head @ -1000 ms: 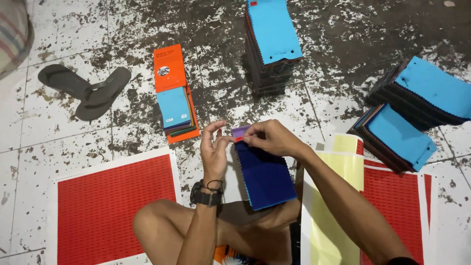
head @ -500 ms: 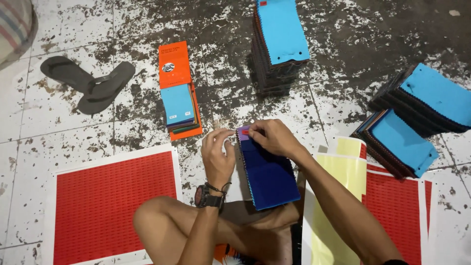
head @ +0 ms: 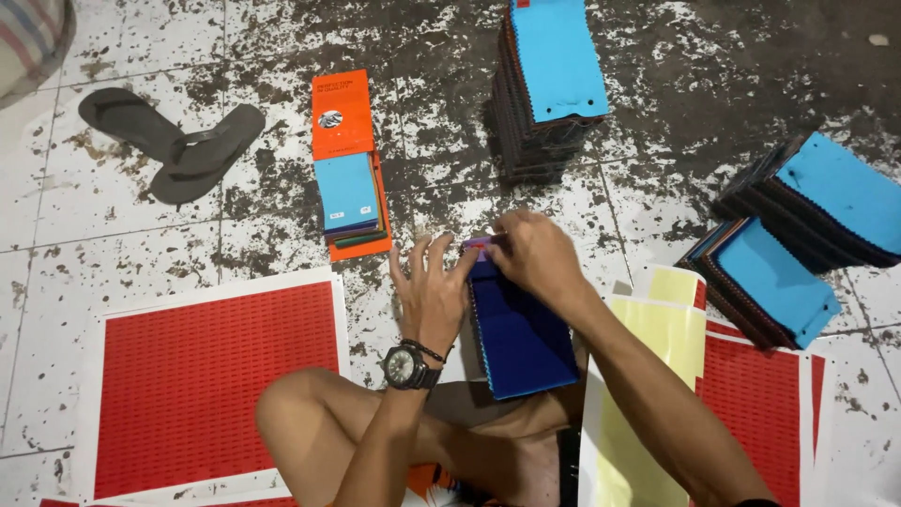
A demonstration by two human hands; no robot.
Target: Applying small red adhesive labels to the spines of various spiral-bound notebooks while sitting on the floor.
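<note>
A stack of dark blue fabric swatches point(head: 521, 333) lies on the floor in front of my bent knee. My right hand point(head: 530, 253) presses down on the stack's top edge, where a purple strip point(head: 479, 242) shows. My left hand point(head: 430, 291), with a black watch on the wrist, rests with spread fingers against the stack's left edge. An orange folder point(head: 343, 117) with light blue swatches point(head: 345, 191) fixed on it lies just beyond my left hand.
A tall pile of swatches with a light blue top point(head: 554, 66) stands ahead. Two more such piles point(head: 826, 202) lean at the right. Red label sheets point(head: 211, 376) lie at left and right, yellow backing sheets point(head: 648, 338) by my right arm. Sandals point(head: 174, 141) lie far left.
The view has shifted slightly. My right hand has slid along the stack's top edge, and my left hand's fingers have spread wider against its left side.
</note>
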